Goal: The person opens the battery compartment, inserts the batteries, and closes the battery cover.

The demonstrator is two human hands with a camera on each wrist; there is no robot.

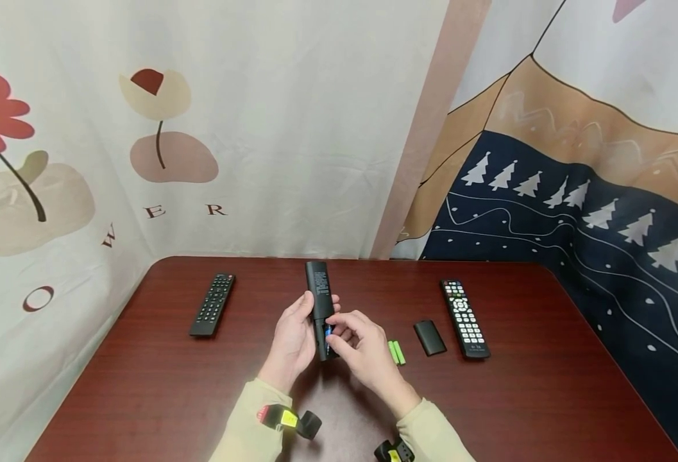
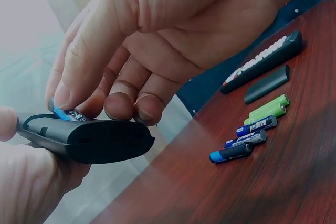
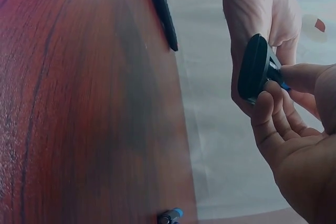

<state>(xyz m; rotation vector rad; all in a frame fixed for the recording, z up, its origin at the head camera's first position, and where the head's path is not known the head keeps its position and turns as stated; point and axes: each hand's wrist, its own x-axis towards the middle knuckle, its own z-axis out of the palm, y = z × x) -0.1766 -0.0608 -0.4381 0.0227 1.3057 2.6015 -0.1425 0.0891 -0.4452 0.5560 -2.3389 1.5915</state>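
Note:
My left hand (image 1: 292, 333) holds a black remote control (image 1: 318, 282) over the table, its labelled back turned up and its battery compartment uncovered at the near end. Bent over that compartment, my right hand (image 1: 367, 343) pinches a blue battery (image 2: 73, 115) between thumb and fingers. The battery lies partly in the opening, one end tilted up in the left wrist view; the rest of the compartment is largely hidden. To the right on the table lie two green batteries (image 2: 268, 108), and nearer in the left wrist view are blue batteries (image 2: 257, 125) and a black one with a blue end (image 2: 231, 153).
A black battery cover (image 1: 430, 337) lies right of the green batteries. Past it is a remote with white buttons (image 1: 466, 319); another black remote (image 1: 213, 305) lies at the left. Printed curtains (image 1: 292, 212) hang behind the brown table (image 1: 160, 385).

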